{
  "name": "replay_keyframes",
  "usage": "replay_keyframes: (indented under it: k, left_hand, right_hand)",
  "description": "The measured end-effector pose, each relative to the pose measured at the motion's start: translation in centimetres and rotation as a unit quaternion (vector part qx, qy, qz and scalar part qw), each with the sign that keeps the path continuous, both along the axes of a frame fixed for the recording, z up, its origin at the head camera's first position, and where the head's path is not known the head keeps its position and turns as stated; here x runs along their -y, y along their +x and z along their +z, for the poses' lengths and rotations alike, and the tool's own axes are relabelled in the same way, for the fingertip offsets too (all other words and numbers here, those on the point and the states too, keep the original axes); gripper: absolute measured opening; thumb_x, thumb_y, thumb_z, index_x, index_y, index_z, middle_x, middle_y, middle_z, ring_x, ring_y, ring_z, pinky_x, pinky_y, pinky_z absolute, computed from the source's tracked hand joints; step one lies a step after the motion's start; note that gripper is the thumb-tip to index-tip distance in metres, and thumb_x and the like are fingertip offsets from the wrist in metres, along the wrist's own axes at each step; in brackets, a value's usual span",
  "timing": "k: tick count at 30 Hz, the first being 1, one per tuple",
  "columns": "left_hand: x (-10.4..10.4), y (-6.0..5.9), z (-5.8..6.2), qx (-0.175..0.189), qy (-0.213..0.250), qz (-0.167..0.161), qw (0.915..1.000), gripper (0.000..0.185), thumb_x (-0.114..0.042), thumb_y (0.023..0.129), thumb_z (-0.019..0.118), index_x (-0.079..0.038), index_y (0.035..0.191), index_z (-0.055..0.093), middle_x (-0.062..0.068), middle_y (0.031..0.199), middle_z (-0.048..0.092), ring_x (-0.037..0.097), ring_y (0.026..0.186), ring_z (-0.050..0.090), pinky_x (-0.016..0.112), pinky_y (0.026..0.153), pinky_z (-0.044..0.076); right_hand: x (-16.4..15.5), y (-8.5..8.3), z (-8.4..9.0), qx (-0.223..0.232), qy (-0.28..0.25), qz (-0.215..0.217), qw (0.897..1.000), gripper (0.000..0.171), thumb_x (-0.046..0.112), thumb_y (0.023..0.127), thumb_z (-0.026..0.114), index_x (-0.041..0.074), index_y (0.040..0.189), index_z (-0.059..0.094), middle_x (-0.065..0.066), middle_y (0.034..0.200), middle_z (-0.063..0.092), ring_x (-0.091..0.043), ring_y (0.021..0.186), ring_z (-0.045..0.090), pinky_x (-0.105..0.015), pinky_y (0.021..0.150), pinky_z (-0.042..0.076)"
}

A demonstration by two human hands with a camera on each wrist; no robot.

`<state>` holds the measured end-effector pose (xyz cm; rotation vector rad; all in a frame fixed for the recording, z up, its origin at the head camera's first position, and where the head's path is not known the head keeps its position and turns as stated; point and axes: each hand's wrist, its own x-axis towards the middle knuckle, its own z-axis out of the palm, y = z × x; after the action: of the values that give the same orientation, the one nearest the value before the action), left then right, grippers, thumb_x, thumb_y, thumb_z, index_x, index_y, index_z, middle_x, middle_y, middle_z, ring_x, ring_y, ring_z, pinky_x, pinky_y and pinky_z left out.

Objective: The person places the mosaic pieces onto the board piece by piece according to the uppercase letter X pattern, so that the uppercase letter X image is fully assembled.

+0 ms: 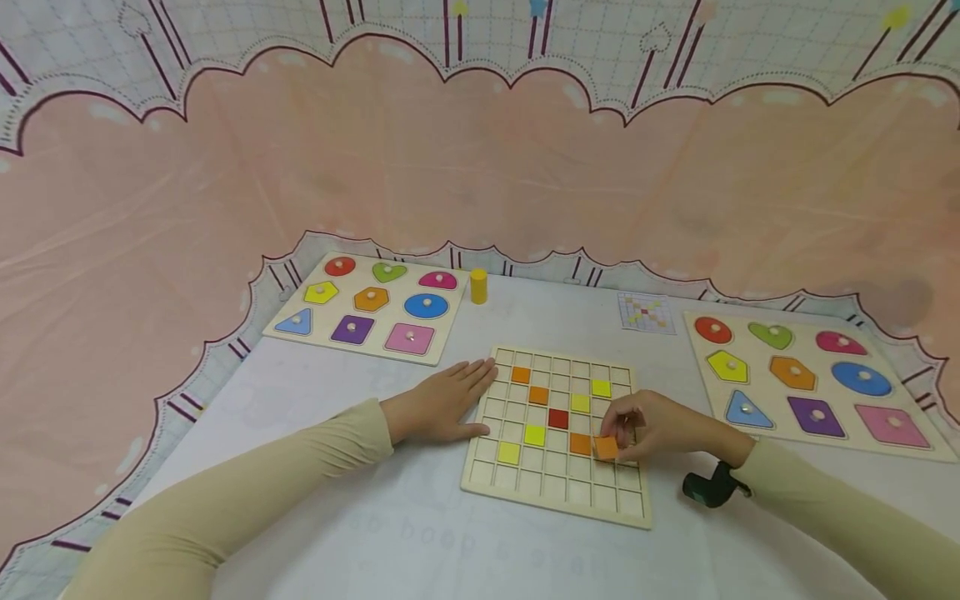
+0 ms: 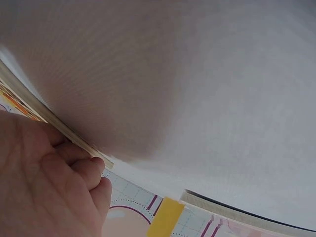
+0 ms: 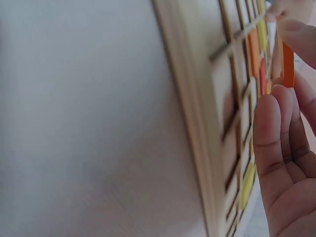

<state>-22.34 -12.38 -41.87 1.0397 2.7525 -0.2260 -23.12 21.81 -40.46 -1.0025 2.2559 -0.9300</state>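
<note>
A wooden grid board [image 1: 555,488] lies on the white table, with square tiles set in its cells along two crossing diagonals. A red tile [image 1: 558,419] sits at the crossing, with orange and yellow ones around it. Between thumb and fingers my right hand [image 1: 647,425] pinches an orange tile [image 1: 606,448], tilted over the board's right part; the right wrist view shows this tile [image 3: 288,64] edge-on. My left hand [image 1: 442,402] rests flat with straight fingers at the board's left edge, fingertips touching it. In the left wrist view the left hand [image 2: 49,182] lies along that edge.
A knobbed shape puzzle [image 1: 375,343] lies at the back left, another [image 1: 765,379] at the right. A yellow cylinder [image 1: 478,287] stands beside the left puzzle. Behind the board lies a small printed pattern card [image 1: 647,313]. A patterned cloth [image 1: 480,167] hangs at the back.
</note>
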Motion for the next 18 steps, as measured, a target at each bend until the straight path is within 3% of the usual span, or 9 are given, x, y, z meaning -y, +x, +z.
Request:
replay_keyframes:
  k: [7, 18]
  left_hand:
    - [0.07, -0.03, -0.04, -0.001, 0.001, -0.002, 1.0, 0.087, -0.063, 0.091, 0.038, -0.005, 0.151, 0.013, 0.009, 0.159, 0.011, 0.023, 0.147, 0.013, 0.037, 0.12, 0.016]
    - [0.09, -0.13, -0.16, 0.001, 0.007, -0.003, 1.0, 0.086, -0.062, 0.091, 0.038, -0.005, 0.151, 0.013, 0.009, 0.159, 0.012, 0.023, 0.147, 0.013, 0.037, 0.12, 0.016]
  right_hand:
    - [0.15, 0.87, -0.6, -0.002, 0.029, 0.018, 0.999, 0.023, 0.025, 0.073, 0.081, 0.017, 0.089, 0.067, 0.004, 0.075, 0.057, -0.004, 0.068, 0.05, -0.016, 0.057, 0.046]
    - [0.19, 0.88, -0.61, -0.006, 0.028, 0.032, 0.999, 0.023, 0.029, 0.072, 0.08, 0.02, 0.089, 0.067, 0.004, 0.077, 0.058, -0.004, 0.07, 0.05, -0.017, 0.059, 0.046]
